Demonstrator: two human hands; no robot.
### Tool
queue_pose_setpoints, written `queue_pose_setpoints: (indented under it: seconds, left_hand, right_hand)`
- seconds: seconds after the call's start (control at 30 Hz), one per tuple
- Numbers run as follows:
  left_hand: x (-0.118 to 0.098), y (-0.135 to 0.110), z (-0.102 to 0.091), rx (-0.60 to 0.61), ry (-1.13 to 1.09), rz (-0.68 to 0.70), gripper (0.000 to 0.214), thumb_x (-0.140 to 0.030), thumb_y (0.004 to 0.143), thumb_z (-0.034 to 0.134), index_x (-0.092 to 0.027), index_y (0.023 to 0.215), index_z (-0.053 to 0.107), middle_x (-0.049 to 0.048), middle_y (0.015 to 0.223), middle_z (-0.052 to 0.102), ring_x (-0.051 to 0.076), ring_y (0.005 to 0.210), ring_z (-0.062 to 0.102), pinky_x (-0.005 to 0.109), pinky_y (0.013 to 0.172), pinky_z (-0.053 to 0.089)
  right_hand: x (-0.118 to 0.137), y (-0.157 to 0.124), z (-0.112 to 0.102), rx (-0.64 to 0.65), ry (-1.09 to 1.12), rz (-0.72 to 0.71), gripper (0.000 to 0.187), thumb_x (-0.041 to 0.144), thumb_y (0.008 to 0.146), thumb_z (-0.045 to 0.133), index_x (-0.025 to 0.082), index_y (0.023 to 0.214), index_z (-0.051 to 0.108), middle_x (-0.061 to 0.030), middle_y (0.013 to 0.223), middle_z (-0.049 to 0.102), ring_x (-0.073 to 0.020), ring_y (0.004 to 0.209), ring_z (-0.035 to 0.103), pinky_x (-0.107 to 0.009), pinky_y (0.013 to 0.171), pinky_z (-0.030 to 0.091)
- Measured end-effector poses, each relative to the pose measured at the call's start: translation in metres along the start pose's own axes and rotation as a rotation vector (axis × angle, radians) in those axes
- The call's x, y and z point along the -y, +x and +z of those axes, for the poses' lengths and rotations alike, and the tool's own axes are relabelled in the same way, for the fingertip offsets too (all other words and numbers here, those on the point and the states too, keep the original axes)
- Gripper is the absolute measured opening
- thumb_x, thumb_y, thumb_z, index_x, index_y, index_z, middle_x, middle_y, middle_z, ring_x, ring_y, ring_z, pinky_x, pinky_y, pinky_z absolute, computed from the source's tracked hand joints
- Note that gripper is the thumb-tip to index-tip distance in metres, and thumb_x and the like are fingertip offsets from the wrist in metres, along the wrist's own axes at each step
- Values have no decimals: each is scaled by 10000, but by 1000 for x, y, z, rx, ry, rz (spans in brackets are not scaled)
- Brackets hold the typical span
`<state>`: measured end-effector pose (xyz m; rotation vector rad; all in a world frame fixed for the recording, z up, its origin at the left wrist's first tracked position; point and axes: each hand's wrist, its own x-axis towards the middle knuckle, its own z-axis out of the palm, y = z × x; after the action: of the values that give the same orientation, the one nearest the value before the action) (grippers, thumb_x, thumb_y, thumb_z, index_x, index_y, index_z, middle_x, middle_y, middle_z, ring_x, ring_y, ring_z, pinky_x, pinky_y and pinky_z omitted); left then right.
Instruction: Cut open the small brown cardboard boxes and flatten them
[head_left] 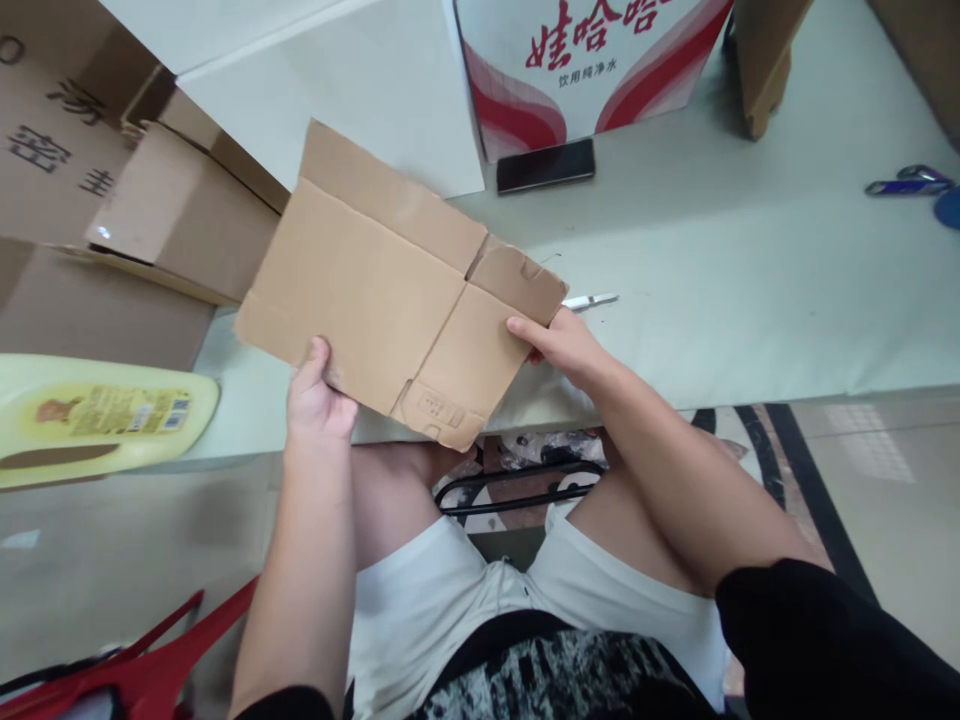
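Observation:
A flattened brown cardboard box (375, 270) with fold lines and flaps is held up in front of me, tilted over the table's front edge. My left hand (319, 400) grips its lower left edge, thumb on top and the fingers partly hidden beneath. My right hand (562, 340) pinches the right side, thumb on the face and fingers behind. Just beyond the right hand lies a slim white craft knife (592, 301) on the table, its near end hidden by the hand and cardboard.
A dark phone (546, 166) lies before a red-and-white carton (592, 60). Brown boxes (180, 210) and a yellow bottle (105, 415) are at the left. A blue-handled tool (911, 184) lies far right on the pale green table (750, 270). A red chair (157, 650) stands lower left.

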<state>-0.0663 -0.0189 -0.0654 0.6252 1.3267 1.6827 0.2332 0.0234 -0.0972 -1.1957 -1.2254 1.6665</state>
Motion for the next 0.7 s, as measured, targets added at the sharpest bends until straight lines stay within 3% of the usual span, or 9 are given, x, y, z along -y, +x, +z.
queue_pose_setpoints:
  seconds: [0.17,0.27,0.43,0.53,0.7]
  left_hand:
    - [-1,13,21,-35,-93,-33,211,-239,1037,500,-156,1068,692,24,1034,802,160,1257,663,309,1119,537]
    - [4,21,32,-8,-113,-63,220,-293,1034,515,-176,1042,701,52,1108,792,184,1339,622,332,1133,540]
    - [23,40,43,138,-116,-109,180,-358,960,647,-195,999,712,70,1217,765,225,1398,580,349,1133,543]
    - [32,49,44,225,-123,-127,268,-410,873,765,-197,1027,712,69,1220,765,250,1370,603,356,1117,549]
    - [28,56,34,295,-177,-176,303,-378,781,837,-203,994,711,62,1127,788,257,1136,729,361,1009,602]
  right_hand:
    - [2,2,3,127,34,-43,479,648,759,712,199,882,599,-35,719,599,-141,598,555,-293,541,470]
    - [2,0,5,194,-8,-38,464,617,745,735,188,878,618,-30,684,600,-134,581,554,-270,515,430]
    - [-2,-4,1,122,-5,13,491,635,712,774,184,838,626,-44,727,655,-110,524,524,-268,473,414]
    - [-4,-7,-3,45,11,74,574,702,676,794,186,868,631,-50,740,678,-119,511,564,-260,452,414]
    - [-1,-17,3,2,-61,88,650,812,678,749,180,748,613,-47,551,616,-137,446,560,-255,404,397]
